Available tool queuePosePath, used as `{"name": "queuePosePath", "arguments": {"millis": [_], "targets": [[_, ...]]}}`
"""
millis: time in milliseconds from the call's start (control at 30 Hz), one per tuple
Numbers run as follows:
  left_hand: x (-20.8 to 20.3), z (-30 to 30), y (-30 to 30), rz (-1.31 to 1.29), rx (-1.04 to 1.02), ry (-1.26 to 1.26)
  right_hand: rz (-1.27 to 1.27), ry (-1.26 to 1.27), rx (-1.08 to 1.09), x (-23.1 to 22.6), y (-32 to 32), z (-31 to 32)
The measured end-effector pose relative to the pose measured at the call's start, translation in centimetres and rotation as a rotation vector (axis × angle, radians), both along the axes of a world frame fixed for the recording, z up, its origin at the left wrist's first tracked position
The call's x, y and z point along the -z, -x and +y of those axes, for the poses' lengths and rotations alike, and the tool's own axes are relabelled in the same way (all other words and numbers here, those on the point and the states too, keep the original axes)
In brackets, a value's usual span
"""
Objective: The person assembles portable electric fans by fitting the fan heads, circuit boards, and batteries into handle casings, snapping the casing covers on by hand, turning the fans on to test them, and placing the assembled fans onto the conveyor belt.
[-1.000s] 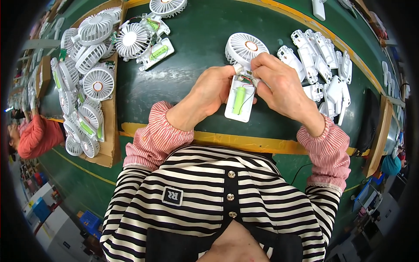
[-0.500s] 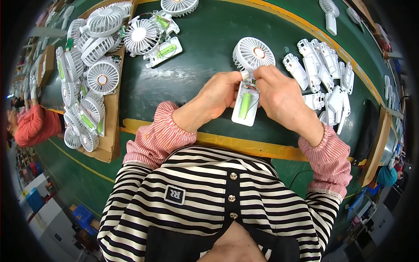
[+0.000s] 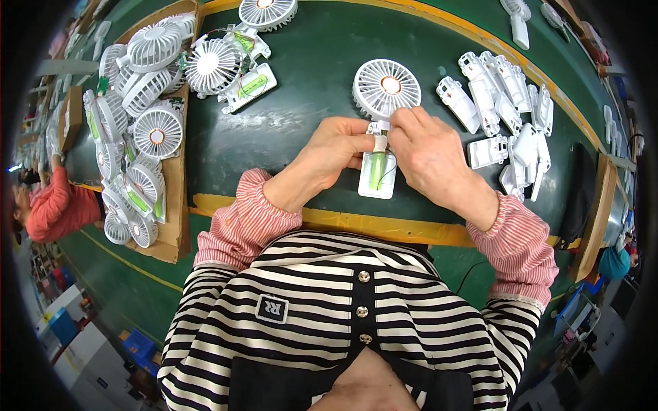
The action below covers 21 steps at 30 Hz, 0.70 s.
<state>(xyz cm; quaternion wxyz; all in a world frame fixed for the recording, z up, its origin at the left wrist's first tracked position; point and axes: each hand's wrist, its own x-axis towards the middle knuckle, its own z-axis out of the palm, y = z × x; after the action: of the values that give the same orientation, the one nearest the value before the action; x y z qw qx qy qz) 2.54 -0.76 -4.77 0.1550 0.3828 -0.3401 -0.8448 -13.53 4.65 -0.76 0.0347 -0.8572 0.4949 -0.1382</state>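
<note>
A white handheld fan (image 3: 387, 89) is in front of me, its grille facing up and its handle pointing toward me. The handle is uncovered, so a green battery (image 3: 377, 175) and a thin dark wire show inside. My left hand (image 3: 332, 154) grips the handle from the left; a white wrap on its thumb lies across the battery's upper end. On the other side, my right hand (image 3: 432, 157) is closed, fingertips pinched at the neck just below the fan head. Whatever small part those fingertips press is hidden.
On the left, a cardboard box (image 3: 179, 198) holds several white fans. Loose fans with exposed batteries (image 3: 252, 85) lie beside it. White handle shells (image 3: 486, 103) are piled at the right. A person in a red top (image 3: 62, 209) is at the far left.
The fan has shifted slightly left. My left thumb has slid down from the neck onto the battery's upper end, and my right fingers have come down slightly with the fan.
</note>
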Motion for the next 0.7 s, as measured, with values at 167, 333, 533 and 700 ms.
{"name": "queuePosePath", "arguments": {"millis": [167, 333, 533, 700], "targets": [[-0.1, 0.2, 0.2, 0.0, 0.005, -0.014, -0.044, -0.002, 0.08, 0.4, 0.2, 0.7], [0.1, 0.4, 0.4, -0.048, -0.026, -0.068, -0.053, -0.01, 0.076, 1.2, 0.3, 0.9], [0.9, 0.6, 0.5, -0.074, 0.022, -0.064, -0.089, -0.029, 0.05, 2.2, 0.7, 1.0], [1.0, 0.5, 0.6, -0.066, 0.012, -0.061, -0.118, -0.009, 0.058, 2.6, 0.8, 1.0]]}}
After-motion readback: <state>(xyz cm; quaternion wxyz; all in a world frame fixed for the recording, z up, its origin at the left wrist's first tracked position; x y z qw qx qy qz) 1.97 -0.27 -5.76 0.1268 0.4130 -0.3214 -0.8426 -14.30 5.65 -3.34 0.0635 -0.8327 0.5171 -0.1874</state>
